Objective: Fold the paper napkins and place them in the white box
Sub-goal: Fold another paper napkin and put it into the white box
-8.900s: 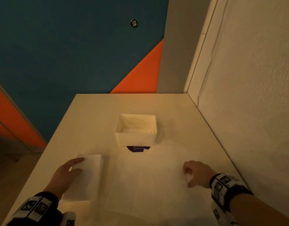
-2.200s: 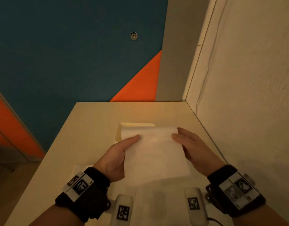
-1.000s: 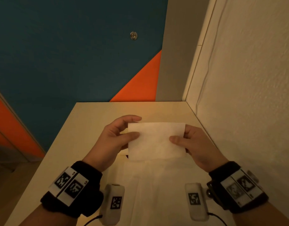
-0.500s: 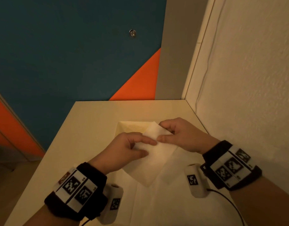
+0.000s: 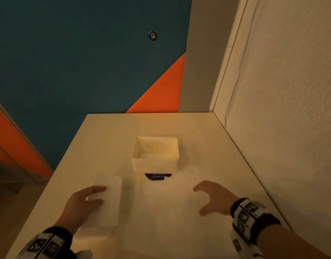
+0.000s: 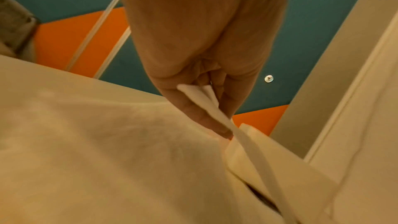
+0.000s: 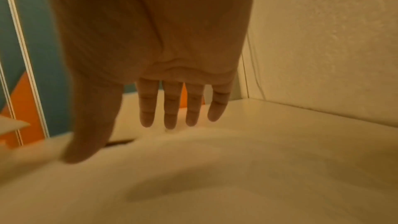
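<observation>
A napkin [image 5: 106, 200] is pinched by the left hand [image 5: 80, 204] (near left of the box [image 5: 155, 161]); the right hand [image 5: 215, 198] is spread, nothing held.

My left hand [image 6: 200, 43]: thumb and fingers [image 6: 200, 115] pinch the edge of a white paper napkin [image 6: 217, 108], layers splayed. Below: pale table [image 6: 96, 151]. Behind: teal and orange wall [image 6: 312, 23], small round metal fitting [image 6: 269, 78].

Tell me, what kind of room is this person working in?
Hard to say for certain: an indoor corner, perhaps an office or studio. A plain pale table stands against a teal and orange wall and a textured white wall, bearing only a white box and paper napkins.
</observation>
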